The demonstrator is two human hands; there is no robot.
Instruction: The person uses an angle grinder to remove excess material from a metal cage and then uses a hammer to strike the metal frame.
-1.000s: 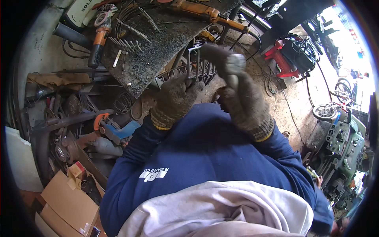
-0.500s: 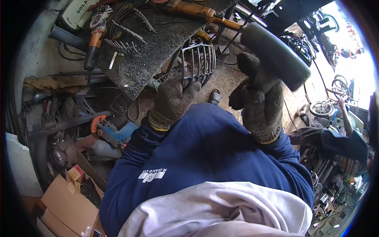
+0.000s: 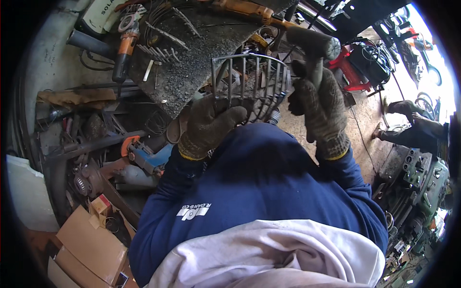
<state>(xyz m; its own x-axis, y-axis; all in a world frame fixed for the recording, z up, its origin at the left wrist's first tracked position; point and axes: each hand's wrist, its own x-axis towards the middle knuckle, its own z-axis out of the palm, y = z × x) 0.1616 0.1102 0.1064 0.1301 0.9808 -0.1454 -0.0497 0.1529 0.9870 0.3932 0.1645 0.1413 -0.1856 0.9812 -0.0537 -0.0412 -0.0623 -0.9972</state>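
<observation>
My left hand, in a brown knit glove with a yellow cuff edge, is closed on the lower left rim of a curved metal rod cage. The cage has several upright bars and stands tilted just beyond my lap; its lower part is partly hidden by the glove. My right hand, gloved alike, grips the short handle of a mallet with a thick, dark, cylindrical head. The mallet head is held up, past the cage's right end, and does not visibly touch it.
A dark workbench covered with grit holds loose metal rods and an orange-black power tool. Scrap metal and a cardboard box crowd the left. A red-and-black machine stands at right, near another person's legs and a green machine.
The mallet has dropped and swung left, its head turned and looking smaller. The cage has tipped and moved rightward in my left hand. At the right, the other person has shifted.
</observation>
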